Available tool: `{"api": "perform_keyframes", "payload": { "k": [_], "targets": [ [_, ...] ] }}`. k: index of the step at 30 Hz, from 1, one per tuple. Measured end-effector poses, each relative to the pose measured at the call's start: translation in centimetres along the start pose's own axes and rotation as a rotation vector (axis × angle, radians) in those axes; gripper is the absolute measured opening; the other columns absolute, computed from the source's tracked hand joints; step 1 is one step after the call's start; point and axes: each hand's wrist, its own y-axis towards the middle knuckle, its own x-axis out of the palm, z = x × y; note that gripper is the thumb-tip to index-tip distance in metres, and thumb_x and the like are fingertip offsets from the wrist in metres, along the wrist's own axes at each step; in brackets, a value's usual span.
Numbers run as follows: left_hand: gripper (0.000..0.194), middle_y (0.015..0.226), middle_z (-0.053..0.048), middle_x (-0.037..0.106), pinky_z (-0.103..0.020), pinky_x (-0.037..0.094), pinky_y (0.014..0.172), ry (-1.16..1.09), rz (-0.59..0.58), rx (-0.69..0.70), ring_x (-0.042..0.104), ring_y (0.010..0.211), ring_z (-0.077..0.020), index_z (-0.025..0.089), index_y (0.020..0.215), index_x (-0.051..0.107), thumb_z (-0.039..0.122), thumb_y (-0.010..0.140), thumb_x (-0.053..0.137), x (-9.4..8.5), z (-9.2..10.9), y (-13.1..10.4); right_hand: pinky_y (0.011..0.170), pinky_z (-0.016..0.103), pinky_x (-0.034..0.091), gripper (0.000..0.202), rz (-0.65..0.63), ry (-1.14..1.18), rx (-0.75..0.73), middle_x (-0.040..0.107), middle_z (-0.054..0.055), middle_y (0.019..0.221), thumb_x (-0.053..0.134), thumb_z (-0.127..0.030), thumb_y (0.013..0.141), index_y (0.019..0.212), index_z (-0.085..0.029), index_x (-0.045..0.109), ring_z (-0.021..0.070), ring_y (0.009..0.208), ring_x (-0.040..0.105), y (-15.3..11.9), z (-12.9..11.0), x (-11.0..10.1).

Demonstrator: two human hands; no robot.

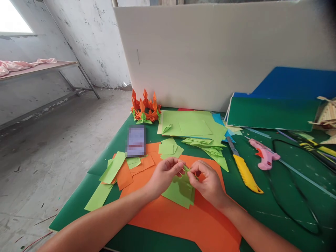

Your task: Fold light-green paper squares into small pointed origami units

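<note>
Between my two hands is a small folded piece of green paper (186, 168), mostly covered by the fingers. My left hand (168, 173) pinches its left end, and my right hand (206, 178) pinches the right end. Just below them lie several green paper squares (180, 192) on a large orange sheet (168, 218). Left of my left hand are loose orange paper pieces (124, 175) and green paper strips (98, 196). Beyond the hands, folded green paper pieces (210, 148) lie in a pile.
An orange paper crown-like ring (146, 106) stands at the back left, behind a blurred phone-shaped object (135, 141). To the right lie a yellow utility knife (246, 173) and a pink glue gun (265, 154) with its black cord. A white board (210, 52) rises behind the green table (275, 217).
</note>
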Motion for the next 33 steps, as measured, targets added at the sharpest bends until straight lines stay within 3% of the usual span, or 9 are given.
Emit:
{"api": "perform_keyframes", "payload": {
  "k": [5, 10, 15, 18, 23, 33],
  "targets": [
    [0.038, 0.061, 0.003, 0.049, -0.022, 0.029, 0.051, -0.011, 0.039, -0.034, 0.038, 0.053, -0.0073, 0.015, 0.072, 0.061, 0.052, 0.073, 0.072, 0.07, 0.09, -0.26, 0.057, 0.026, 0.037, 0.024, -0.013, -0.034, -0.091, 0.043, -0.003, 0.064, 0.055, -0.016, 0.083, 0.067, -0.022, 0.039, 0.0136, 0.062, 0.044, -0.02, -0.45, 0.41],
    [0.039, 0.052, 0.007, 0.032, -0.022, 0.018, 0.048, -0.080, -0.008, -0.145, 0.026, 0.048, -0.0063, 0.015, 0.072, 0.061, 0.053, 0.075, 0.069, 0.03, -0.12, -0.25, 0.057, 0.025, 0.036, 0.024, -0.007, -0.024, -0.116, 0.041, -0.003, 0.063, 0.054, -0.015, 0.083, 0.067, -0.021, 0.038, 0.0131, 0.061, 0.042, -0.18, -0.67, 0.46],
    [0.042, 0.060, 0.002, 0.049, -0.022, 0.033, 0.056, -0.105, -0.052, -0.121, 0.043, 0.057, -0.0088, 0.015, 0.079, 0.062, 0.056, 0.077, 0.067, 0.06, -0.07, -0.06, 0.056, 0.025, 0.037, 0.025, 0.012, 0.006, -0.064, 0.042, -0.004, 0.063, 0.055, -0.016, 0.084, 0.066, -0.021, 0.038, 0.0122, 0.059, 0.042, -0.04, -0.31, 0.29],
    [0.038, 0.071, 0.001, 0.055, -0.022, 0.039, 0.063, -0.082, -0.051, -0.079, 0.048, 0.063, -0.0086, 0.014, 0.082, 0.061, 0.049, 0.074, 0.075, 0.27, -0.19, -0.03, 0.056, 0.026, 0.037, 0.026, 0.012, 0.014, -0.029, 0.044, -0.003, 0.063, 0.055, -0.017, 0.085, 0.066, -0.021, 0.039, 0.0125, 0.060, 0.043, 0.00, -0.18, 0.30],
    [0.038, 0.075, 0.000, 0.059, -0.023, 0.041, 0.066, -0.065, -0.080, -0.050, 0.052, 0.068, -0.0094, 0.014, 0.078, 0.060, 0.045, 0.069, 0.080, 0.35, -0.41, -0.11, 0.056, 0.025, 0.038, 0.024, 0.006, 0.040, -0.002, 0.045, -0.003, 0.064, 0.055, -0.016, 0.085, 0.066, -0.022, 0.041, 0.0126, 0.060, 0.043, -0.02, -0.22, 0.33],
    [0.039, 0.061, 0.001, 0.058, -0.023, 0.040, 0.057, -0.008, -0.030, -0.055, 0.051, 0.056, -0.0097, 0.014, 0.067, 0.059, 0.048, 0.068, 0.079, -0.09, -0.20, -0.30, 0.058, 0.026, 0.038, 0.023, -0.026, 0.069, -0.046, 0.045, -0.003, 0.065, 0.055, -0.012, 0.083, 0.067, -0.022, 0.041, 0.0133, 0.062, 0.043, -0.20, -0.36, 0.13]
  ]
}}
